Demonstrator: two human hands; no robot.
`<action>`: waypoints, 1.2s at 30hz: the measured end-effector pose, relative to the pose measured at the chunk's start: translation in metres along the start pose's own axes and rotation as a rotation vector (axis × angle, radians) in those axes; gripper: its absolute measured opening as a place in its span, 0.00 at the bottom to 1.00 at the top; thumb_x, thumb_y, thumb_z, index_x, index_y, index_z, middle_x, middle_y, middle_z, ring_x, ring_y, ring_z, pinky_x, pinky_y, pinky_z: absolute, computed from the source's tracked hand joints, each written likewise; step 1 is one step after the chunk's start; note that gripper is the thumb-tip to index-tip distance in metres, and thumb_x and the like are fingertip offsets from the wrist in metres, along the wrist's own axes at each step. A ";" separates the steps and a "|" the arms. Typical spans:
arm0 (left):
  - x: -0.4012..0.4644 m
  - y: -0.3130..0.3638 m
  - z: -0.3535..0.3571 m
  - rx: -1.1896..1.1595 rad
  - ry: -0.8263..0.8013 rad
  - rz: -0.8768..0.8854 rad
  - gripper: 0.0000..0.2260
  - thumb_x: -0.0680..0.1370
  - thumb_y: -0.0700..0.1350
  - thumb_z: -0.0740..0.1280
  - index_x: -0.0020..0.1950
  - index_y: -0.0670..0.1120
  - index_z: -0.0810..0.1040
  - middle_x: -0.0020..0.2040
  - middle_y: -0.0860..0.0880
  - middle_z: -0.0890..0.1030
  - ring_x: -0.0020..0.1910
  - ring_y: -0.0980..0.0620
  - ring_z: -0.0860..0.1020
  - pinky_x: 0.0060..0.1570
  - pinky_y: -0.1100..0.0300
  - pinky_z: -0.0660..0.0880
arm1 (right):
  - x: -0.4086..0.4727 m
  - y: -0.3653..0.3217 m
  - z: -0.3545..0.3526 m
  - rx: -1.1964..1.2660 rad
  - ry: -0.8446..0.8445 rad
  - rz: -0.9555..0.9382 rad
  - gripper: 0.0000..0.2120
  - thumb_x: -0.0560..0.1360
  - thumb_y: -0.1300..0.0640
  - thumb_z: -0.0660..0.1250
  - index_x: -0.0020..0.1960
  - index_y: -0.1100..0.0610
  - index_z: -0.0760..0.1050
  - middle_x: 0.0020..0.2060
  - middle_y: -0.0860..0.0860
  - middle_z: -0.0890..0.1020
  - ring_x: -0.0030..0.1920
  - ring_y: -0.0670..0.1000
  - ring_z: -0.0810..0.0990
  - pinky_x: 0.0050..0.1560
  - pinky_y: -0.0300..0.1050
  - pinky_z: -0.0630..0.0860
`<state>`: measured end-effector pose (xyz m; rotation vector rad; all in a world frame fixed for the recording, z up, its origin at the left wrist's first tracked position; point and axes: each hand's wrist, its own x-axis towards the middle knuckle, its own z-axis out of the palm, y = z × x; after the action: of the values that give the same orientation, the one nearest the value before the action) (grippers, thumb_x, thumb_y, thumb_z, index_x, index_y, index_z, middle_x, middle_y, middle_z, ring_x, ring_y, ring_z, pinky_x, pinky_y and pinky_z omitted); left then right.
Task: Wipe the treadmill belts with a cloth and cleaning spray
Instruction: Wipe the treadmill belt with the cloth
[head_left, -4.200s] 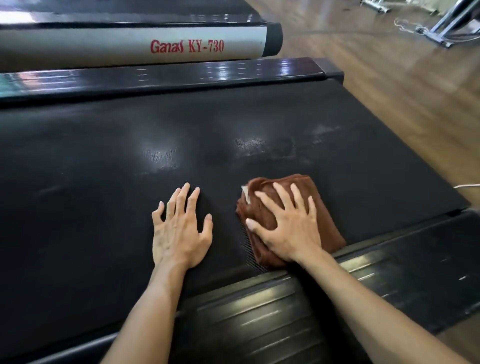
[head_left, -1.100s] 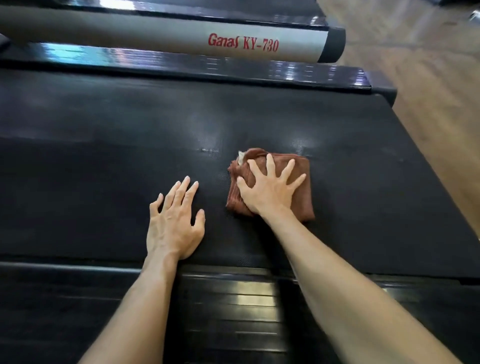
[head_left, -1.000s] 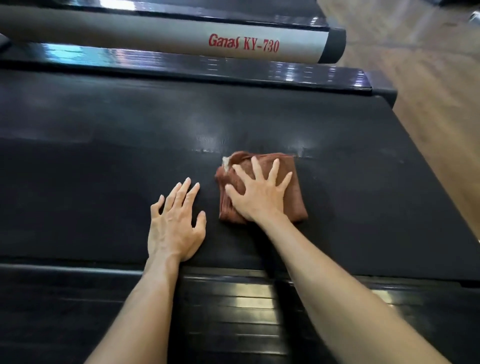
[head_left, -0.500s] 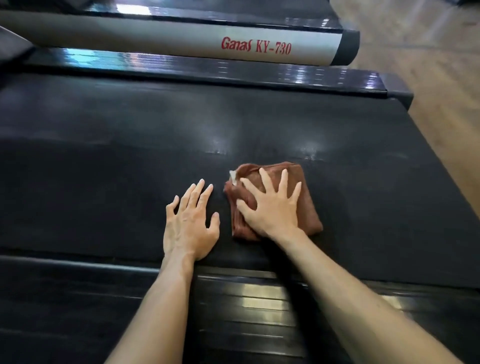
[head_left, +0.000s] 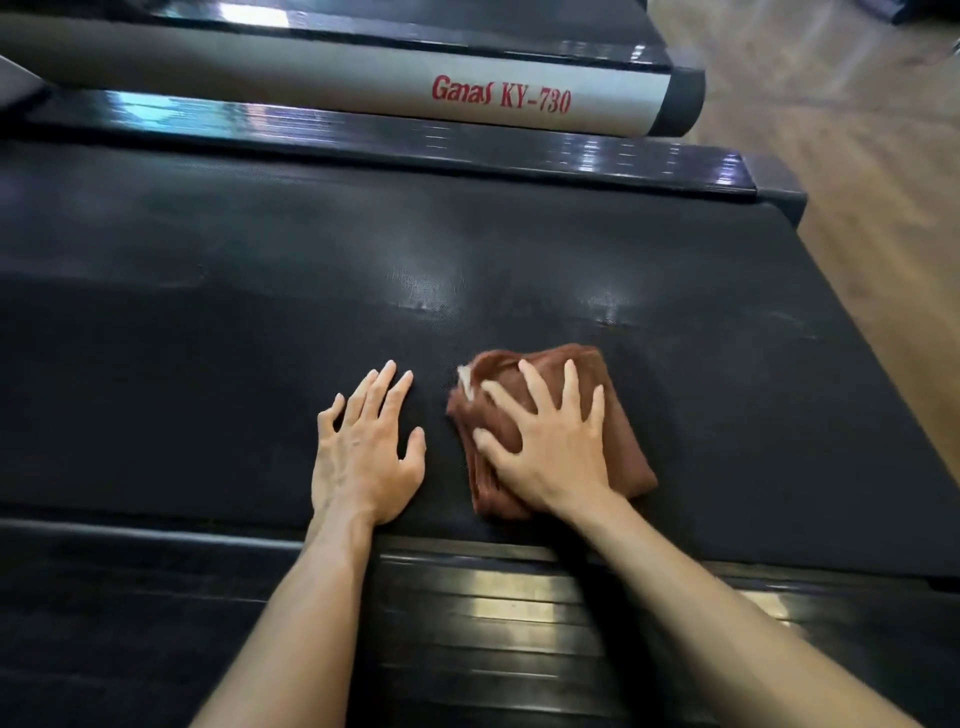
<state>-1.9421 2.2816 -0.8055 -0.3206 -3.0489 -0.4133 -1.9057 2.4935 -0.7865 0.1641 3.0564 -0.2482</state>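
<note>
The right hand (head_left: 550, 447) lies palm-down on a folded reddish-brown terry cloth (head_left: 618, 441), fingers spread and straight, pressing it flat against the wide black textured treadmill belt (head_left: 208, 332). The forearm reaches in from the lower right, crossing the ribbed black side rail (head_left: 493, 613) nearest the camera. The cloth sits on the near half of the belt, right of centre, with a small pale tag or corner (too blurred to tell which) poking out at its far left edge beside the index finger.

The left hand (head_left: 363, 452) rests just beside the cloth without touching it, palm flat on the bare belt, fingers extended and slightly fanned, thumb angled toward the cloth. Its forearm comes up from the bottom edge, roughly parallel to the other arm. Neither hand grips anything.

Beyond the belt runs a glossy black far side rail (head_left: 363, 135), and behind that a grey rounded frame tube of a neighbouring machine (head_left: 260, 73) bearing red lettering that reads "Ganas KY-730" (head_left: 501, 96). Wooden plank floor (head_left: 857, 182) shows to the right. Soft light patches gleam on the belt ahead of the cloth.
</note>
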 end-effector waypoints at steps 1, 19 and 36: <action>0.000 0.000 0.000 -0.002 0.000 -0.001 0.30 0.80 0.56 0.55 0.83 0.56 0.56 0.84 0.57 0.52 0.82 0.58 0.49 0.78 0.51 0.48 | -0.019 0.007 0.000 -0.012 -0.001 -0.019 0.35 0.74 0.26 0.46 0.79 0.31 0.57 0.84 0.44 0.52 0.82 0.65 0.42 0.77 0.74 0.40; 0.000 -0.001 0.002 -0.021 0.012 0.000 0.29 0.81 0.53 0.62 0.82 0.55 0.59 0.83 0.56 0.55 0.82 0.57 0.51 0.78 0.50 0.50 | -0.017 0.050 -0.006 -0.012 0.012 0.287 0.39 0.70 0.21 0.49 0.80 0.30 0.56 0.83 0.43 0.52 0.82 0.65 0.45 0.77 0.73 0.42; -0.001 0.002 -0.003 -0.031 0.000 -0.004 0.29 0.81 0.53 0.62 0.82 0.55 0.59 0.83 0.56 0.55 0.82 0.57 0.51 0.78 0.50 0.50 | 0.027 0.065 -0.015 0.022 -0.031 0.315 0.38 0.73 0.21 0.49 0.81 0.32 0.53 0.84 0.45 0.50 0.82 0.65 0.43 0.78 0.71 0.41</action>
<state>-1.9403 2.2824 -0.8025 -0.3156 -3.0468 -0.4615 -1.9262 2.5626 -0.7843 0.6282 2.9390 -0.2605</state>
